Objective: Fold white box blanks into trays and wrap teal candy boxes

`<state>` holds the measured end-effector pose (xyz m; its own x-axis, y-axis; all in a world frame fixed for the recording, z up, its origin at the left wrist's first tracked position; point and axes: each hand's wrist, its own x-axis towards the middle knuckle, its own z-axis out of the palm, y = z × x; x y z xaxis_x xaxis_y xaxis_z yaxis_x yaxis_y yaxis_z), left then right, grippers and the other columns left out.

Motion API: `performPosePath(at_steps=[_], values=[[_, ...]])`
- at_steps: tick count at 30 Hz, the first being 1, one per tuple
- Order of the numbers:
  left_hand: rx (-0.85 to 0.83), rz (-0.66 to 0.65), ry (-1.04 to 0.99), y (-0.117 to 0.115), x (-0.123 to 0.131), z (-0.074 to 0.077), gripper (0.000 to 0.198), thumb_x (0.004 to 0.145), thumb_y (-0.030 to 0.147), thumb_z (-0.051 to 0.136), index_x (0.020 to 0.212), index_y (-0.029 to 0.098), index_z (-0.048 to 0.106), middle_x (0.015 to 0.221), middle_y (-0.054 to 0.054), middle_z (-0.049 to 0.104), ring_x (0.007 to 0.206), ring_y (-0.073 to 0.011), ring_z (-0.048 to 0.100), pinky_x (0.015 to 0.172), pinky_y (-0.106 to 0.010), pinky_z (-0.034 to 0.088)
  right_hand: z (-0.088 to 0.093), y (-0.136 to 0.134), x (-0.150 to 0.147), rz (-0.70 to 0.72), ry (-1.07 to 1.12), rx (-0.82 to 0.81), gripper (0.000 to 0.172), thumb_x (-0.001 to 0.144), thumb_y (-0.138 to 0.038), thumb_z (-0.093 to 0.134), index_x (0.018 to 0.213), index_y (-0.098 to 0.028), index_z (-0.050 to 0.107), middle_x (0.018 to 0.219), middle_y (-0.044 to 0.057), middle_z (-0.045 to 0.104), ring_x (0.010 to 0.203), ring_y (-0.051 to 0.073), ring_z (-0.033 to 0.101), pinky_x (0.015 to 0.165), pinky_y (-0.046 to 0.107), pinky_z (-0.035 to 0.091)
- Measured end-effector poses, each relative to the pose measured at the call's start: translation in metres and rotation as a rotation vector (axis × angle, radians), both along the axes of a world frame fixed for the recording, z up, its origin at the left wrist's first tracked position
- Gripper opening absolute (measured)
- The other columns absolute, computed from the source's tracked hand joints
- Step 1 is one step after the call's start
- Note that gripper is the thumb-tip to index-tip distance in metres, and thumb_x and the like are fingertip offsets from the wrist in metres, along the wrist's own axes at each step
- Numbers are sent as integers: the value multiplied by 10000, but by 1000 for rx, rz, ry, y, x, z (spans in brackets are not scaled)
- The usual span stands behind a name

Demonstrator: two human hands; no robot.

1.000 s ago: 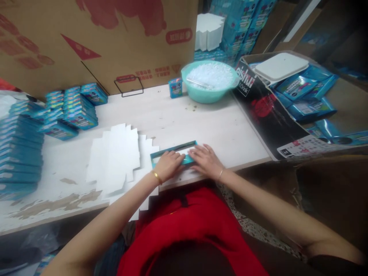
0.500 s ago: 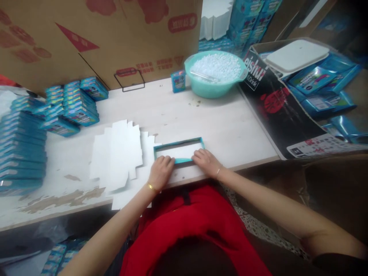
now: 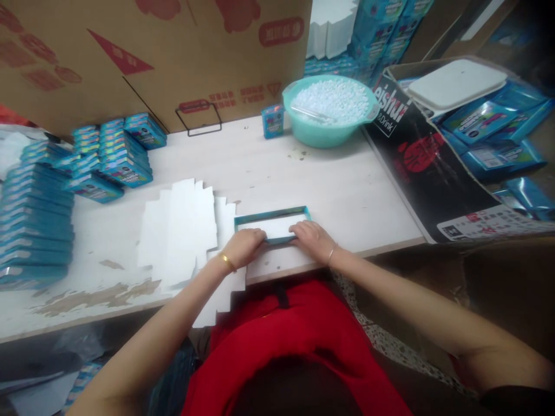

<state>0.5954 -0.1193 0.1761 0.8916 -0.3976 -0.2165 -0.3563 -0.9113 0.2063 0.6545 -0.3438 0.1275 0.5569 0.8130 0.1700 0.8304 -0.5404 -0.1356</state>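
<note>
Between my two hands lies a shallow cardboard tray, white inside with blue edges, near the table's front edge. My left hand is closed on its near left corner. At the near right side, my right hand pinches the wall, fingers bent over the rim. All four walls of the tray stand up. Flat white cardboard blanks lie in an overlapping pile left of the tray, partly under my left forearm.
A green bowl of small white pieces stands at the back, beside a small blue box. Blue boxes are stacked on the left. An open carton holds blue packs at the right. A large cardboard box stands behind.
The tray's near wall has come from leaning inward to upright. My left hand has turned and its fingers now point right along that wall. The view has shifted slightly.
</note>
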Motion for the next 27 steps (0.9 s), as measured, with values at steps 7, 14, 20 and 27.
performPosePath(at_steps=[7,14,20,27], values=[[-6,-7,62,1,4,-2,217,908,314,414,824,176,559,803,-37,646,719,-169,593,624,-265,392,-4,12,11,27,77,-48,168,795,-275,701,736,-136,629,746,98,608,760,230,536,672,332,374],[98,111,-71,-19,-12,6,197,908,230,388,892,175,577,857,-67,611,762,-188,571,612,-285,388,12,3,5,-58,79,155,209,848,-312,616,984,-155,636,1114,151,593,1120,302,473,949,469,358],[151,267,-249,-65,-37,11,256,911,145,315,905,180,568,875,-99,559,781,-225,525,637,-345,399,17,19,-41,-523,996,1272,621,817,-497,586,1332,-281,313,1258,97,506,1135,252,503,887,422,471],[-3,365,-241,-86,-56,18,279,864,160,427,1136,175,486,959,-75,534,868,-207,526,730,-324,454,26,37,-46,-350,1449,1390,433,764,-458,651,1114,-287,460,939,-17,580,785,144,580,679,275,513]])
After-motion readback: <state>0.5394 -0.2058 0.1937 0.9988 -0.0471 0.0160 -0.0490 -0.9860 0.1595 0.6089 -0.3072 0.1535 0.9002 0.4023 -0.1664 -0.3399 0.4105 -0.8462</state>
